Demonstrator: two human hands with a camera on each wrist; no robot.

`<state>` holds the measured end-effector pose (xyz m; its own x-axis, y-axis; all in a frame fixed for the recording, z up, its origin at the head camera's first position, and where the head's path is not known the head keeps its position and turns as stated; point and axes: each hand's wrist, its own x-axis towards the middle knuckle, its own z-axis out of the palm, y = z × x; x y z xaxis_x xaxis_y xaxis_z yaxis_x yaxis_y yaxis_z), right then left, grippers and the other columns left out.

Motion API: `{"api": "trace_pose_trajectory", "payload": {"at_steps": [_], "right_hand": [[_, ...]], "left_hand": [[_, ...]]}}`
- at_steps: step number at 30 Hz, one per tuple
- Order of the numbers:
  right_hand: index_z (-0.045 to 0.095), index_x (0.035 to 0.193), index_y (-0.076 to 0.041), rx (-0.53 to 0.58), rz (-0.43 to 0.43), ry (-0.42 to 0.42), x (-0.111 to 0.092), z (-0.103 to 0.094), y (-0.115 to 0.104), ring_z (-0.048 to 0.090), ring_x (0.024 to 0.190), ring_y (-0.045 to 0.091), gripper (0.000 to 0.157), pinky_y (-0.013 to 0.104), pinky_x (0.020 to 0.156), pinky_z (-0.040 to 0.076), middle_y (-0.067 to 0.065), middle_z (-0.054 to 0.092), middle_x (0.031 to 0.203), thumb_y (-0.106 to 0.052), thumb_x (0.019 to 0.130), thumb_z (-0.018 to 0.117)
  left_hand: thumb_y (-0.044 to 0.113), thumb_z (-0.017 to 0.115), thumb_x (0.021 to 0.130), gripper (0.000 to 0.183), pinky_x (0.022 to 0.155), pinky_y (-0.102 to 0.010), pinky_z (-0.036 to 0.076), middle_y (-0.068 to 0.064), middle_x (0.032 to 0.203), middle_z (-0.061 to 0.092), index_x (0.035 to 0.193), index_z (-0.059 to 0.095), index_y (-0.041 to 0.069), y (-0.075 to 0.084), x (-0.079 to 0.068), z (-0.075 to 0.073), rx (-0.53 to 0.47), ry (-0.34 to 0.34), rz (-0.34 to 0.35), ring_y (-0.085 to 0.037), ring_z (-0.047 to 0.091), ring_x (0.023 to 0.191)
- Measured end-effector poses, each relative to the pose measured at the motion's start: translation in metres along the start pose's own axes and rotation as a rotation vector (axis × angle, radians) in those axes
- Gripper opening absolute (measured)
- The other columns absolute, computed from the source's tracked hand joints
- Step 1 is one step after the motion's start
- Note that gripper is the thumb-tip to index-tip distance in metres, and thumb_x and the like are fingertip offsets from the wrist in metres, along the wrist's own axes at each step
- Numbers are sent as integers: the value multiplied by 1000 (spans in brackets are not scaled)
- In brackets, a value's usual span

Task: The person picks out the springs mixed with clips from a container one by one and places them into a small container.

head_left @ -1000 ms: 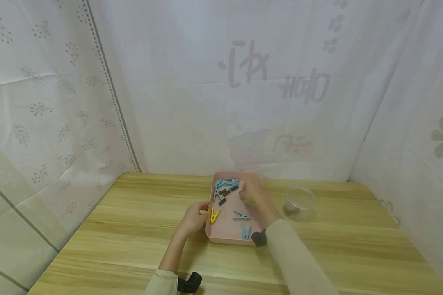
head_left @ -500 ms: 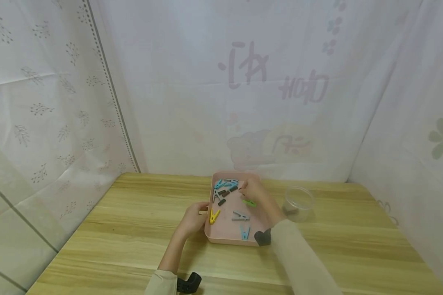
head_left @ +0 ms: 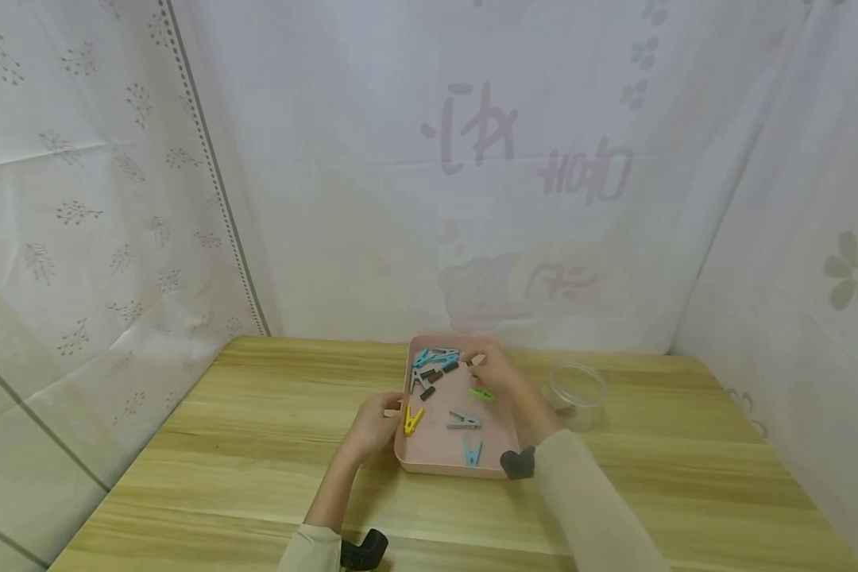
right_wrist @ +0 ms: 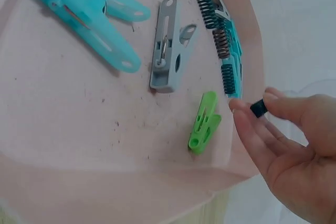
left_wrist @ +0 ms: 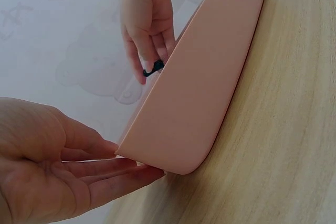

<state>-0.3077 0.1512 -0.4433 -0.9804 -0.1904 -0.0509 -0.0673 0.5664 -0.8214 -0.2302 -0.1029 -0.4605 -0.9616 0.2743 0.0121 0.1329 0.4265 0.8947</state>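
Observation:
My left hand point(head_left: 372, 427) grips the near-left wall of a pink tray point(left_wrist: 205, 82), its thumb at the rim and fingers by the base. Over the tray's far right part, my right hand point(right_wrist: 302, 137) pinches a small dark spring point(right_wrist: 259, 108) between thumb and fingertips. Below it lies a green clothespin point(right_wrist: 203, 123). A grey clothespin point(right_wrist: 170, 51) and a light blue clothespin point(right_wrist: 89, 17) lie nearer me. Several dark coil springs point(right_wrist: 222, 44) sit in the far left part beside more blue and grey clothespins. A yellow clothespin point(head_left: 413, 421) leans near my left hand.
A clear round plastic tub point(head_left: 577, 387) stands on the wooden table point(head_left: 257, 445) just right of the tray, with something dark inside that is partly hidden by my right forearm. Patterned white curtains point(head_left: 357, 199) hang behind and at both sides.
My right hand has risen slightly and shifted right with the dark spring, and the green clothespin has come into full view. My left hand keeps its grip on the tray.

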Motion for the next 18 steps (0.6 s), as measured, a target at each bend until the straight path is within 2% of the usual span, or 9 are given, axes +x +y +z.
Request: {"api": "trace_pose_trajectory", "payload": {"at_steps": [5, 8, 13, 15, 18], "right_hand": [[63, 129, 16, 31, -28, -23, -1, -5, 1, 74, 76, 24, 37, 34, 74, 64, 36, 67, 121, 14, 92, 60], [64, 129, 14, 24, -19, -15, -4, -7, 1, 71, 82, 23, 43, 36, 75, 64, 32, 66, 116, 16, 87, 67], [64, 130, 11, 8, -9, 1, -7, -8, 0, 68, 96, 32, 44, 33, 71, 60, 27, 65, 112, 15, 86, 71], [64, 130, 10, 4, -11, 6, -8, -8, 0, 69, 97, 34, 43, 32, 70, 59, 26, 68, 105, 15, 87, 70], [63, 131, 9, -1, -13, 14, -8, -8, -1, 70, 97, 35, 42, 31, 71, 58, 25, 69, 104, 14, 90, 69]], "left_hand": [[-8, 56, 97, 44, 81, -42, 65, -35, 129, 64, 140, 56, -17, 2, -1, -1, 1, 2, -11, -38, 69, 109], [-10, 55, 97, 45, 80, -42, 65, -36, 131, 63, 141, 54, -17, 3, -2, -1, -12, -2, -16, -38, 69, 108], [-10, 55, 96, 45, 82, -43, 64, -36, 129, 63, 140, 54, -18, 4, -2, -1, -3, 0, -1, -40, 69, 110], [-9, 56, 96, 44, 83, -43, 64, -36, 128, 64, 140, 55, -18, 4, -2, -1, 7, 1, 9, -41, 69, 110], [-9, 56, 97, 43, 82, -42, 64, -36, 128, 64, 139, 56, -18, 3, -1, -1, 11, 0, 14, -42, 69, 110]]}}
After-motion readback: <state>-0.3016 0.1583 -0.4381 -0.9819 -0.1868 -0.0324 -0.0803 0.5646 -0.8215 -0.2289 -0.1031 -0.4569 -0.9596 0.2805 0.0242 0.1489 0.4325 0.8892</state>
